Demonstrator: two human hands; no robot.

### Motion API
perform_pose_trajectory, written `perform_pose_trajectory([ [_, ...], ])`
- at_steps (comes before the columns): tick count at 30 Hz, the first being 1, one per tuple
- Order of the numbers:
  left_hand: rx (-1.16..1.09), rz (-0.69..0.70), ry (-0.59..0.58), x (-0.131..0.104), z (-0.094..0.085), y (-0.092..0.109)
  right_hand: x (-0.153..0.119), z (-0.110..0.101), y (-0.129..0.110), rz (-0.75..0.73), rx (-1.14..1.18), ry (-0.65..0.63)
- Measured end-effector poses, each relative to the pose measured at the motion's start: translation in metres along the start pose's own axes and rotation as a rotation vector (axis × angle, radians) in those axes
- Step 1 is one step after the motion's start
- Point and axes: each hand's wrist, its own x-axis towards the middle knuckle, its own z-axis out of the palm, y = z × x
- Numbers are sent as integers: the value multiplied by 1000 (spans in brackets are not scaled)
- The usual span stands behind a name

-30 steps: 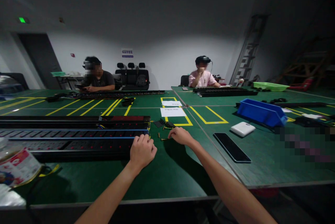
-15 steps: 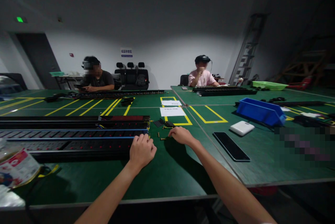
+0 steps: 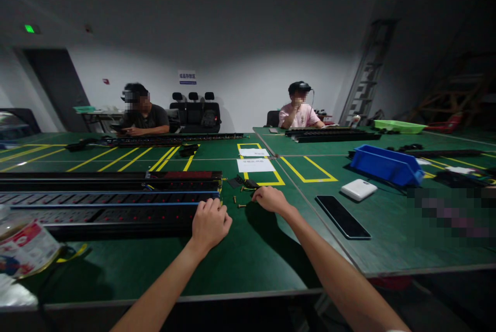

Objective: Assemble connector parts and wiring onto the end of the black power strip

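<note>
Long black strips with rows of red dots, which look like power strips (image 3: 147, 214), lie side by side at the left. My left hand (image 3: 211, 222) is at the right end of the nearest one, fingers curled; whatever is under them is hidden. To its right, my right hand (image 3: 272, 200) is low over the table with its fingertips pinched together, and I cannot make out what is between them. Small brass-coloured screws (image 3: 234, 200) lie between the hands. Just beyond are small flat black pieces (image 3: 235, 182), close to my right fingertips.
A phone (image 3: 343, 216), a white case (image 3: 358, 190) and a blue bin (image 3: 385, 165) stand to the right. White papers (image 3: 256, 165) lie ahead on the green table (image 3: 232, 270). A jar (image 3: 27, 246) is at the near left. Two people sit across the table.
My right hand has shifted very slightly to the right. My left hand and the things on the table look unmoved.
</note>
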Motion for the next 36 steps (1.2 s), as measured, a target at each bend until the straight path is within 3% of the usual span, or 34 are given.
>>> perform_pose_trajectory([
  [7, 1, 1, 2, 0, 1, 0, -5, -8, -5, -46, -23, -69],
  [12, -7, 3, 0, 0, 0, -1, -9, -13, -11, 101, -97, 56],
  [16, -26, 3, -1, 0, -1, -1, -11, -17, -13, 85, -92, 8],
  [24, -18, -2, -13, 0, -2, 0, -10, -15, -12, 109, -117, 30],
  [28, 2, -3, -15, 1, -2, 0, -7, -10, -11, 28, -52, 63],
  [32, 14, 4, -19, 0, -2, 0, -7, -3, -13, -103, 8, 4],
  [36, 7, 0, -25, 0, -2, 0, -11, 1, -15, -140, -8, -18],
])
